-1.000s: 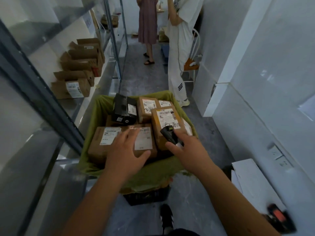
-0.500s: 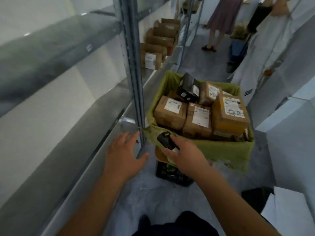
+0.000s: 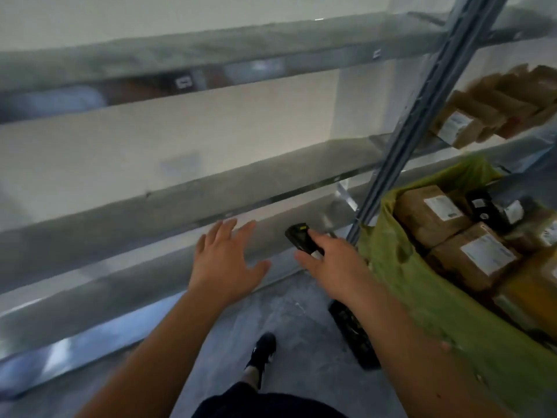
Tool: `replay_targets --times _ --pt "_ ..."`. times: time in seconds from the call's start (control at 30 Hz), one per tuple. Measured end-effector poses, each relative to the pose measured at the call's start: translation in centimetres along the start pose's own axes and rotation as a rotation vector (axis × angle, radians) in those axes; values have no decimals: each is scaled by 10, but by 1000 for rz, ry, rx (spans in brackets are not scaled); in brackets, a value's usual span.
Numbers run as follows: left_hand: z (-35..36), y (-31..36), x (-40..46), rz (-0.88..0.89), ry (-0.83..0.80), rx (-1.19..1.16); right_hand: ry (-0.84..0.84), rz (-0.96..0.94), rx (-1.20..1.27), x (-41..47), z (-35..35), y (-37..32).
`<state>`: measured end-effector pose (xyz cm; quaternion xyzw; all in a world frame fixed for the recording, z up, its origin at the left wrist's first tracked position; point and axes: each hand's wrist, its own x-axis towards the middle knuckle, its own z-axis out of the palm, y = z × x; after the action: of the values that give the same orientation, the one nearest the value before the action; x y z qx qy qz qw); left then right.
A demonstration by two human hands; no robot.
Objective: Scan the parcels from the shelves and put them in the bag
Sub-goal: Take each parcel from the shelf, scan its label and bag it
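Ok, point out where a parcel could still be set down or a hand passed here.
Bare room: the shelf board running left of the grey upright, and the floor between the lowest shelf edge and the green bag. Crowded: the bag, packed with parcels, and the shelf right of the upright, stacked with boxes.

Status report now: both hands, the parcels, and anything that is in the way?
Left hand open, empty. Right hand grips scanner. Parcels in green bag; more on shelf. Shelf post stands between.

Grey metal shelves carry brown labelled parcels at the far right, while the green bag sits on the concrete floor.
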<state>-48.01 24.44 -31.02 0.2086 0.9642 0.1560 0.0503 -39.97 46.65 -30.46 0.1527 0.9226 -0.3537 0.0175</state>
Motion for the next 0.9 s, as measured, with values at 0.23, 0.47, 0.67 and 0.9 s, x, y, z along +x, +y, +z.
replay_targets --times 0.23,0.47,0.67,0.9 --pt "-31 -63 -136 -369 113 11 -207 -277 126 -48 82 -88" --pt "-91 -139 -271 -729 318 68 -401 -587 22 -87 148 -218" --pt "-151 -209 -364 -857 421 123 -443 -867 -68 -138 202 -337" --pt "-247 -299 -466 -823 514 195 -339 -1064 -143 -199 242 -489"
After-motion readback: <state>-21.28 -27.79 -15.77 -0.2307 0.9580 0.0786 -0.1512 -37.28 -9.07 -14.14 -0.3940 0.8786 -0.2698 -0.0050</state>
